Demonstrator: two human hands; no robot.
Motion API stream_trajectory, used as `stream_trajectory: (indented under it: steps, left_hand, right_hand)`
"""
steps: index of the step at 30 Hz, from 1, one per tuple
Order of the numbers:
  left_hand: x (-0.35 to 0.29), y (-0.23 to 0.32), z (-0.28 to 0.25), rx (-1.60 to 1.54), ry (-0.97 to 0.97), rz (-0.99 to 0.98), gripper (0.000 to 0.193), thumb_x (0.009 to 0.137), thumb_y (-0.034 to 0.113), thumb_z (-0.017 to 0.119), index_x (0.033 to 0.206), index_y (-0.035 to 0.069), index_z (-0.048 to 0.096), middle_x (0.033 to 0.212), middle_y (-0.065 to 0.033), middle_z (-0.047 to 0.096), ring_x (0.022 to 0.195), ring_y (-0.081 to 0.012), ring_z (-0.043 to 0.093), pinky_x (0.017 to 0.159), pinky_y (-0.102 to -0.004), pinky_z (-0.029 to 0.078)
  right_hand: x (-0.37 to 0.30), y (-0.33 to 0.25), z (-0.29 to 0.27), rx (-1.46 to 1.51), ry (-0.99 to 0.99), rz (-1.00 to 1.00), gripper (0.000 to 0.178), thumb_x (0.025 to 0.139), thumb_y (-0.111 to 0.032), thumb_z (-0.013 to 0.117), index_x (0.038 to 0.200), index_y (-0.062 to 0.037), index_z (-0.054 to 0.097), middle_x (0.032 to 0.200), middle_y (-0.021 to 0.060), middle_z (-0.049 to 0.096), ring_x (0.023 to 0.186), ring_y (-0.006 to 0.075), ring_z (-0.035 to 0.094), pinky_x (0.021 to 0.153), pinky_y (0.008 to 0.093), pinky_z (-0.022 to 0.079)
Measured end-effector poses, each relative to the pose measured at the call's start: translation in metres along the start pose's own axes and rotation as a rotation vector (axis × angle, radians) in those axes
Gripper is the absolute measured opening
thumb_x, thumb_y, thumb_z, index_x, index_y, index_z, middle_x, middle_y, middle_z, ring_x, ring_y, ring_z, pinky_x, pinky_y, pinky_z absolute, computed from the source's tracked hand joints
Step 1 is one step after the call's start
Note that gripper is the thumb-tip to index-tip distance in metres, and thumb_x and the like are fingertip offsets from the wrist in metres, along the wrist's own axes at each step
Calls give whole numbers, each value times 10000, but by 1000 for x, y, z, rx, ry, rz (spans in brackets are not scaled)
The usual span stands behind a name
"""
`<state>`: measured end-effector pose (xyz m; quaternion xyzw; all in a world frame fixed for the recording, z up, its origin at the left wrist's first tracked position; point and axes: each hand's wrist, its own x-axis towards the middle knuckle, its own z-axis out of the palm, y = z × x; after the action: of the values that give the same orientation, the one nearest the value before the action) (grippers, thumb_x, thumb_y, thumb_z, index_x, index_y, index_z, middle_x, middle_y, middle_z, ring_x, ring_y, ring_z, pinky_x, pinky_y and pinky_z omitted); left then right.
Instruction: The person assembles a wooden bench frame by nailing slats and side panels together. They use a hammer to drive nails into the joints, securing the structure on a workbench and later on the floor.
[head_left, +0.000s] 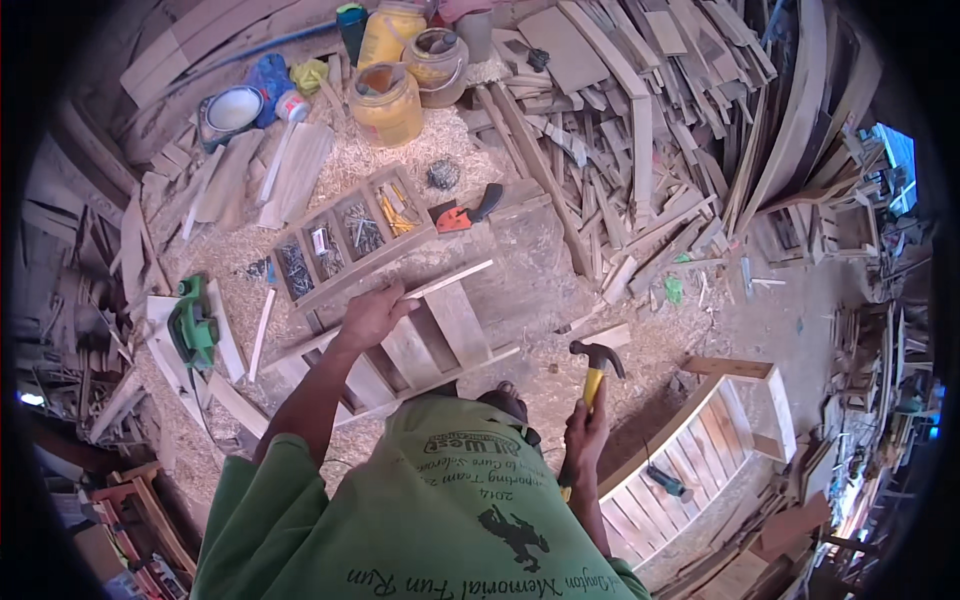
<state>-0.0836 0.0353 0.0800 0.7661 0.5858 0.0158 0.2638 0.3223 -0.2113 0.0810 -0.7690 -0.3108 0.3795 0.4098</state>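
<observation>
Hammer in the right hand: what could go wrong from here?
Fingers: the left hand is at the upper rail of the slatted wooden frame, so a stray blow from the hammer in the right hand might catch it.
Spill: the divided nail tray sits close beyond that rail; a knock could scatter its contents.
Slip: loose shavings lie around the frame, so it might shift when struck.

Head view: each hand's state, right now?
Left hand: on the pale slatted wooden frame; open or closed cannot be told.
Right hand: closed, holding the yellow-handled dark metal claw hammer.
</observation>
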Motion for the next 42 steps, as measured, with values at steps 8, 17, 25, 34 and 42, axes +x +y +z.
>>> stream_trajectory:
  steps: [8, 17, 25, 34, 42]
  left_hand:
    - [-41, 95, -57, 344, 292, 90, 501, 1051, 581, 634, 1222, 118, 716, 1198, -140, 720, 999, -363, 756, 788, -510, 605]
    - [-33, 124, -27, 143, 544, -161, 728, 869, 682, 797, 1233, 56, 718, 1233, -158, 751, 1164, -382, 735, 973, -540, 576]
    - [-33, 129, 6, 220, 590, -283, 676, 768, 719, 845, 992, 84, 792, 975, -138, 778, 911, -325, 799, 797, -484, 636]
    - [-30, 132, 6, 213, 566, -288, 753, 791, 770, 799, 1029, 56, 771, 997, -165, 783, 977, -358, 788, 852, -511, 628]
    - [-33, 131, 6, 245, 549, -308, 795, 783, 770, 813, 1100, 42, 777, 1058, -187, 795, 1023, -364, 784, 865, -512, 627]
  right_hand:
    - [0, -32, -32, -216, -95, -169, 698, 1132, -176, 591, 1774, -157, 319, 767, 57, 606, 643, 143, 589, 598, 358, 496]
    - [17, -154, -12, -323, -270, -911, 528, 1042, -76, 718, 1540, -9, 553, 981, 305, 727, 807, 515, 724, 676, 525, 567]
    - [-14, -302, 25, 304, -123, -1351, 535, 1151, -177, 586, 1627, -1, 419, 765, 61, 655, 633, 127, 607, 562, 290, 474]
    - [54, -182, 76, -575, -355, -1025, 534, 1079, -127, 679, 1596, -78, 557, 1013, 299, 739, 746, 463, 739, 635, 519, 567]
    - [15, -261, 38, 106, -202, -1318, 547, 1075, -23, 649, 1596, 52, 501, 1101, 280, 764, 854, 399, 766, 748, 424, 611]
